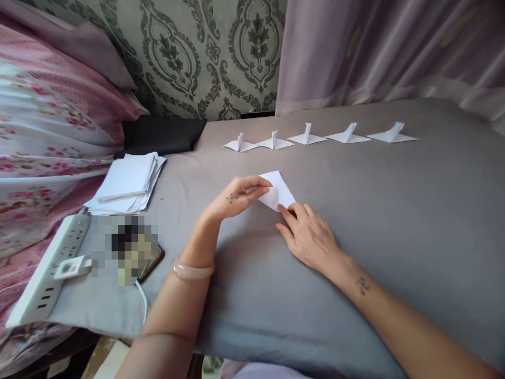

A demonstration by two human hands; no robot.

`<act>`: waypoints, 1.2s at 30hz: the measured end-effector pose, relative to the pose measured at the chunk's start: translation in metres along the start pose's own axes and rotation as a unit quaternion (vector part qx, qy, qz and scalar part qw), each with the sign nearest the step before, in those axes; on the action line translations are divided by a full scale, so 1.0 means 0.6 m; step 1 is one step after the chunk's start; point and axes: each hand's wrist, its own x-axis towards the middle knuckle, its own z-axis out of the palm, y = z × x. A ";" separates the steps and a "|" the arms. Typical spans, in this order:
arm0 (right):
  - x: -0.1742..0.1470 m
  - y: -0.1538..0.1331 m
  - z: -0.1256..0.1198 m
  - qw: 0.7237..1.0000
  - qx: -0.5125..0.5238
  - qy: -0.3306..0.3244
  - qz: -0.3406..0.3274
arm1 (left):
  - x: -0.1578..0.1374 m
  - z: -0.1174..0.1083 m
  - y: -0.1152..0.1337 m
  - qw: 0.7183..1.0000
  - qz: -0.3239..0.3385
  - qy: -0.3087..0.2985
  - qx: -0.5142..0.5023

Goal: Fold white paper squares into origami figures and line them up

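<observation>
A partly folded white sheet of paper (282, 189) lies on the grey cloth in front of me, with creased flaps facing up. My left hand (240, 196) pinches its left corner between thumb and fingers. At the lower right edge, my right hand (310, 231) rests with its index fingertip on the paper, thumb held apart and the other fingers loosely bent. Beyond them stands a row of several folded paper shapes, each with an upright pleated part on a flat pointed base; the middle one (307, 136) is directly behind the sheet.
To the left lies a stack of white paper (126, 179), beside a black folded item (158, 134). A power strip (51, 273) with a plugged-in white charger (73, 267) and a partly blurred phone (152, 263) sit nearer me. A patterned wall and curtain (355, 52) border the back.
</observation>
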 end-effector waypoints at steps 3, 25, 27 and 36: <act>-0.001 -0.003 0.000 1.000 -0.006 -0.004 -0.001 | 0.006 0.010 0.009 0.999 0.025 0.008 0.044; -0.001 -0.025 -0.002 0.999 -0.021 -0.013 0.024 | -0.005 -0.003 0.021 0.973 0.050 0.007 0.224; -0.001 -0.027 -0.003 0.999 -0.024 -0.015 0.026 | -0.008 -0.005 0.021 0.976 0.046 0.005 0.212; -0.007 -0.022 -0.004 0.999 0.003 0.004 0.032 | -0.005 0.008 0.015 0.965 0.023 -0.058 0.254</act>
